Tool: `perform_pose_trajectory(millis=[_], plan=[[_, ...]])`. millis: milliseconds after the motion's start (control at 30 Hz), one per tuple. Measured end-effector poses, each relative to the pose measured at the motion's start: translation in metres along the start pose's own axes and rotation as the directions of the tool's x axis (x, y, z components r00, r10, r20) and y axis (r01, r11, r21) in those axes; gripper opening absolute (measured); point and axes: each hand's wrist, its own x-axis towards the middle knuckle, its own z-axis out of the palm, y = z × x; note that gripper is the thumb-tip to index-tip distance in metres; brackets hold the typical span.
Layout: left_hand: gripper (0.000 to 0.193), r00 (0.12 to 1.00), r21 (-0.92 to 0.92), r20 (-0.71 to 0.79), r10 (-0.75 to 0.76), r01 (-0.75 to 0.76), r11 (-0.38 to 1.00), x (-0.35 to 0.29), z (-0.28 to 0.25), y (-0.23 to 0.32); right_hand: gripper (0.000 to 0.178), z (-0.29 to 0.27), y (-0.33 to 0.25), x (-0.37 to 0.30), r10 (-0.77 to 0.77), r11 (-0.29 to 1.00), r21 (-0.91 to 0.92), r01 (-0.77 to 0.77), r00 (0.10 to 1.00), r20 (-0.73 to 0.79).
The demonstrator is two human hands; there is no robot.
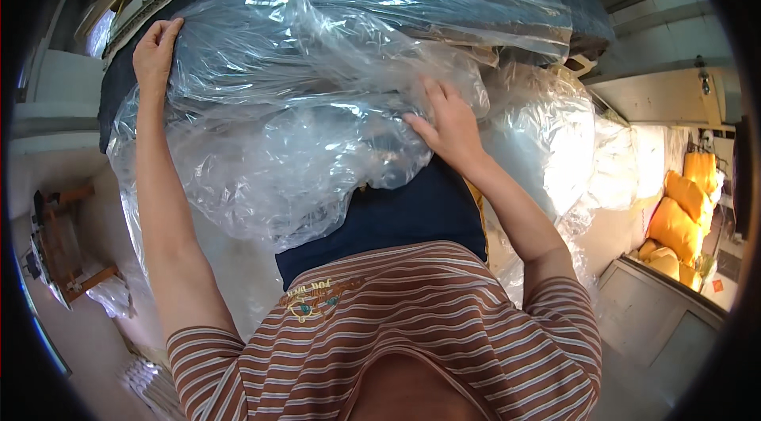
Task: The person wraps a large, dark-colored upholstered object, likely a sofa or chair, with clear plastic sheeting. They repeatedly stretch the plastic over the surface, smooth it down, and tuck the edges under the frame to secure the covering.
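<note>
A large, crumpled sheet of clear plastic film (269, 151) lies over a dark cloth-covered surface (587, 5) in front of me and hangs down its near side. My left hand (158, 48) is at the far left of the film, its thumb and fingertips pinched on the edge. Nearer to me and right of the middle, my right hand (452, 124) lies on loose folds, with thumb and fingers spread. Part of the film bunches against my dark trousers (420, 207). Beneath the film, the surface shows only dimly.
More clear plastic (547, 143) hangs at the right, down toward the floor. Yellow cushion-like bundles (678, 223) are stacked at the far right, near a pale cabinet-like box (658, 318). On the left stands a wooden stool-like frame (67, 246). A pale board (658, 96) juts in at the upper right.
</note>
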Motion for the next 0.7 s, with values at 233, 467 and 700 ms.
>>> perform_pose_trajectory(millis=[233,467,700], plan=[[0.032,0.997,0.032,-0.008,0.079,-0.078,0.996,0.004,0.007,0.006,0.041,-0.01,0.047,0.031,0.021,0.977,0.193,-0.095,0.935,0.354],[0.028,0.992,-0.046,0.001,0.125,-0.125,0.991,0.003,0.001,-0.004,0.049,-0.16,0.055,0.017,0.23,-0.243,0.962,-0.12,0.957,0.178],[0.026,0.993,-0.025,0.034,0.11,-0.109,0.994,-0.001,0.003,0.004,0.046,-0.16,0.108,0.013,0.303,-0.471,0.876,0.107,0.952,0.046]])
